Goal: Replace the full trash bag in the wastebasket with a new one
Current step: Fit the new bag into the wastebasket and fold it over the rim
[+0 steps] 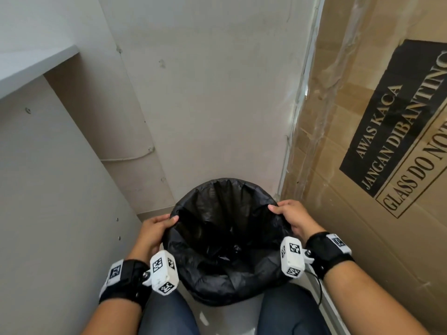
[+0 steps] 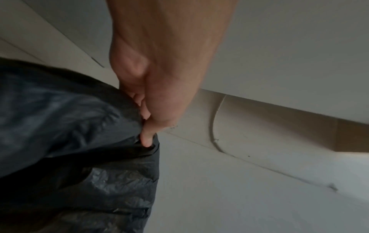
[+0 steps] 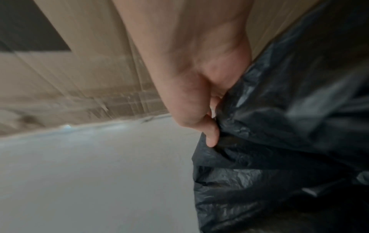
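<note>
Bag: the crinkled black plastic trash bag (image 1: 225, 238) lines the round wastebasket, of which only the bag-covered outline shows, on the floor in the corner between the grey-white wall (image 1: 205, 93) and the big brown cardboard box (image 1: 362, 165).
Left hand: the left hand (image 1: 154, 232) pinches the bag's rim on its side, thumb inside, fingers (image 2: 146, 138) curled over the fold.
Right hand: the right hand (image 1: 294, 218) is clamped on the opposite rim the same way.
Why so: gripping opposite edges holds the mouth wide and taut, likely to seat the film over the basket's lip evenly.
Stage: the bag looks nearly empty, so probably the new one.
</note>
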